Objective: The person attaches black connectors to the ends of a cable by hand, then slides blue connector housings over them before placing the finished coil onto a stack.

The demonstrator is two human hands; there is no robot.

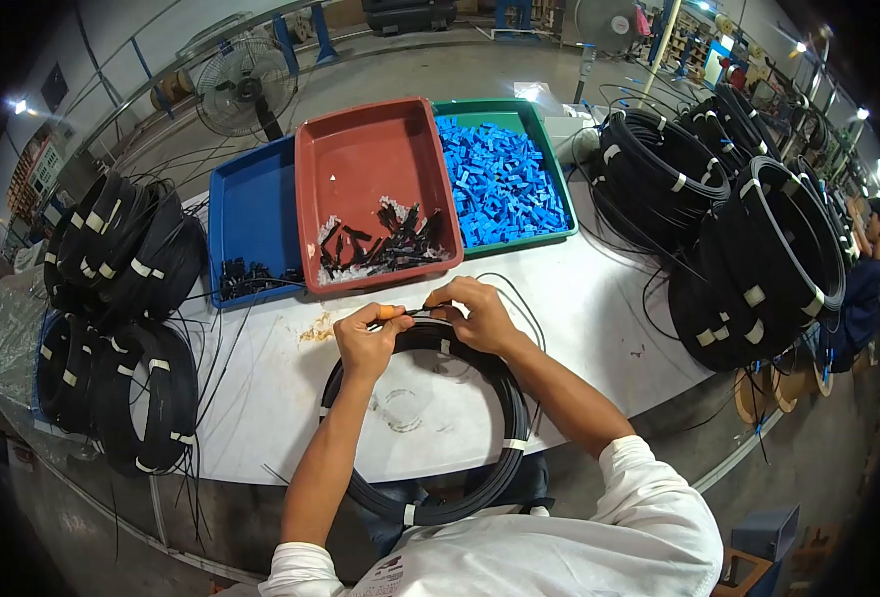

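My left hand point(363, 343) and my right hand point(475, 316) meet over the far side of a coil of black cable point(515, 403). White tape bands hold the coil, which overhangs the front edge of the table. Both hands are closed in a pinch on a thin black cable end point(418, 312) stretched between them. Orange covers wrap fingertips on both hands. Whether a small black part sits on the cable end is too small to tell. Just beyond the hands stands a red tray point(365, 149) holding loose black pieces point(390, 244).
A blue tray point(251, 209) with small black parts and a green tray point(566, 214) full of blue clips point(499, 184) flank the red one. Taped cable coils are stacked at left point(146, 398) and right point(758, 269). Loose cable ends hang over the table point(599, 328).
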